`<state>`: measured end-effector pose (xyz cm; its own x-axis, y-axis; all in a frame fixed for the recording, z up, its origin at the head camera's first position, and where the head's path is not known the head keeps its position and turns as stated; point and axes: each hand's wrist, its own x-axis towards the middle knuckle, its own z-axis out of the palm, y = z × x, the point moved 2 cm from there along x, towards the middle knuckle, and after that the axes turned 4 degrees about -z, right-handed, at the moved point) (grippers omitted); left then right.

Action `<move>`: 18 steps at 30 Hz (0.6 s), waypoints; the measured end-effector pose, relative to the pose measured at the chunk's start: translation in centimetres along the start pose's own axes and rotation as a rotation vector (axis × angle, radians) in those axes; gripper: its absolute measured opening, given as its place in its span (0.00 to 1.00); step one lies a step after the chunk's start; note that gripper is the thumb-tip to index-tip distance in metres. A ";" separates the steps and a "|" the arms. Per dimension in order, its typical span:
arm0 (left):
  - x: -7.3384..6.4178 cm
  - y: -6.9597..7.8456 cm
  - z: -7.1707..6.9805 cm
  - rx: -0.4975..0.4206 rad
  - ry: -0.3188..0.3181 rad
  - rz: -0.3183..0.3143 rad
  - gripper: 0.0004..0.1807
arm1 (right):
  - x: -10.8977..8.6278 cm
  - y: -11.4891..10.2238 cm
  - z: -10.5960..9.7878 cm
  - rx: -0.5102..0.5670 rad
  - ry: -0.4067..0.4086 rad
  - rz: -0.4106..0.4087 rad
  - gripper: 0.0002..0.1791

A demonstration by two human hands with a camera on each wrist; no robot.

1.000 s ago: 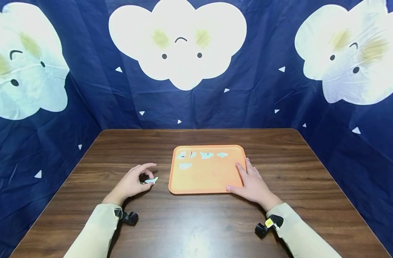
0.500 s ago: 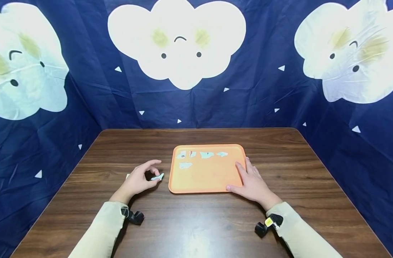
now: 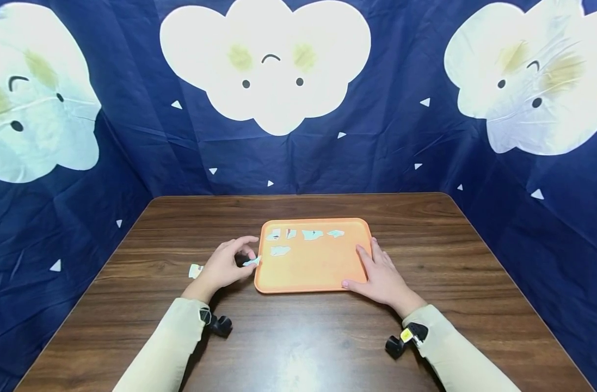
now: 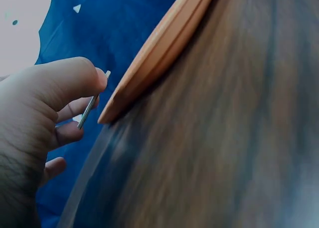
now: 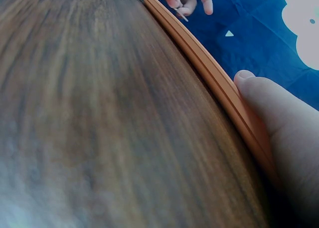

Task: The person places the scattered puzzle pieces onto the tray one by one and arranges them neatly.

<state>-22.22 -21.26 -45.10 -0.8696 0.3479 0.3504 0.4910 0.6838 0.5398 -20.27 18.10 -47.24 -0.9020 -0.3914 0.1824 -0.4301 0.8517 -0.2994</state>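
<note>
In the head view my left hand (image 3: pixel 225 267) pinches a thin, irregular pale-blue piece (image 3: pixel 252 262) between thumb and fingers, right at the left rim of an orange tray (image 3: pixel 303 280). The left wrist view shows this piece (image 4: pixel 88 111) nearly edge-on as a thin flat plate. On the tray lie similar flat pieces: several in a row along the back, such as the wide one (image 3: pixel 312 234), and a single one (image 3: pixel 280 251) in front of them at left. My right hand (image 3: pixel 386 280) rests with spread fingers on the tray's front right corner, thumb (image 5: pixel 259 91) over the rim.
Another flat piece (image 3: pixel 195 270), pale with a coloured print, lies on the wooden table (image 3: pixel 298 337) left of my left hand, partly hidden by it. A blue cloth (image 3: pixel 298 158) with white clouds hangs behind the table and along both sides.
My left hand has moved right with the pinched piece, from the bare table to the tray's left rim, uncovering the printed piece behind it. My right hand stays on the tray.
</note>
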 end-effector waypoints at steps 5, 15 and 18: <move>1.0 0.9 0.6 0.047 0.029 0.007 0.33 | 0.0 0.0 -0.1 0.012 -0.006 0.008 0.59; 2.7 2.1 1.9 0.068 0.034 0.064 0.32 | 0.1 0.2 0.2 0.014 -0.006 0.007 0.59; 3.1 2.5 2.2 0.085 0.030 0.080 0.32 | 0.1 0.1 0.2 0.021 -0.007 0.013 0.59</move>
<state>-23.83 -17.04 -44.34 -0.8253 0.3848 0.4133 0.5515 0.7067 0.4432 -20.43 18.11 -47.40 -0.9076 -0.3829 0.1721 -0.4191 0.8493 -0.3211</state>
